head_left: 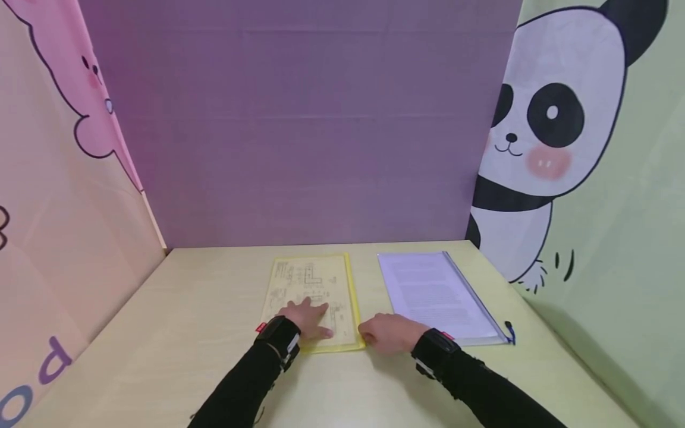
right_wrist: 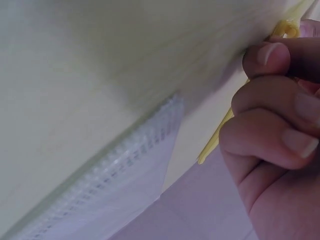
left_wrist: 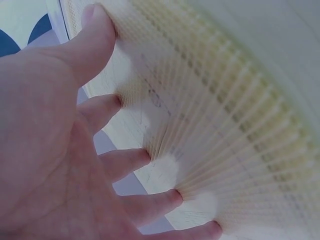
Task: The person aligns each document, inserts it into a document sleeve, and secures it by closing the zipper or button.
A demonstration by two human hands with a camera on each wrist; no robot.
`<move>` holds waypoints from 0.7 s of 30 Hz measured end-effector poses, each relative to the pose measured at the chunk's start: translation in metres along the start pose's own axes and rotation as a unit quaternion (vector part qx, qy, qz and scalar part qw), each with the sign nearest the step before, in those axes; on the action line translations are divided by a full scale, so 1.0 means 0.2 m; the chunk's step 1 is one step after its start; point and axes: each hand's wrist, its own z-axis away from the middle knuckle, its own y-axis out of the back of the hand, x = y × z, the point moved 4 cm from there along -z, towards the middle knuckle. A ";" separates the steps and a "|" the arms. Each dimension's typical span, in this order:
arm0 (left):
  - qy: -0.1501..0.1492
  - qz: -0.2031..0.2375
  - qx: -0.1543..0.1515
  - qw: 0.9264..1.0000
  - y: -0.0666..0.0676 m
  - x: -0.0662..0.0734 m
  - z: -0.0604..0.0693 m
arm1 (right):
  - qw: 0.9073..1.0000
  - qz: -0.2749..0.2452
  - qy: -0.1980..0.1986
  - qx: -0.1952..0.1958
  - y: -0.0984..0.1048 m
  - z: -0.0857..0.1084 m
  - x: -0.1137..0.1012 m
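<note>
A clear document pouch with yellow edging (head_left: 351, 285) lies flat on the table, and a printed sheet with line drawings shows through it. My left hand (head_left: 306, 318) rests on its lower half with the fingers spread. In the left wrist view the fingertips press the ribbed, see-through surface (left_wrist: 165, 115). At the pouch's lower right corner, my right hand (head_left: 392, 333) has curled fingers. It pinches a small yellow pull (right_wrist: 289, 29) at the edge, seen in the right wrist view. The pull is partly hidden by the fingers.
To the right lies a second document pouch (head_left: 428, 291) with printed text inside, a grey strip on its right edge and a dark blue pull (head_left: 509, 333) at the lower corner. Fabric walls stand around the table (head_left: 214, 309) at the back and both sides.
</note>
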 end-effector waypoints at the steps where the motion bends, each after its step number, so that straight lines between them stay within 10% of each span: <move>1: 0.001 0.000 0.000 1.000 0.00 0.00 0.00 | 1.000 -0.004 0.003 -0.002 0.00 0.00 0.00; 21: 0.010 0.003 0.011 1.000 -0.03 0.01 -0.01 | 1.000 -0.010 0.010 -0.010 -0.01 0.03 -0.01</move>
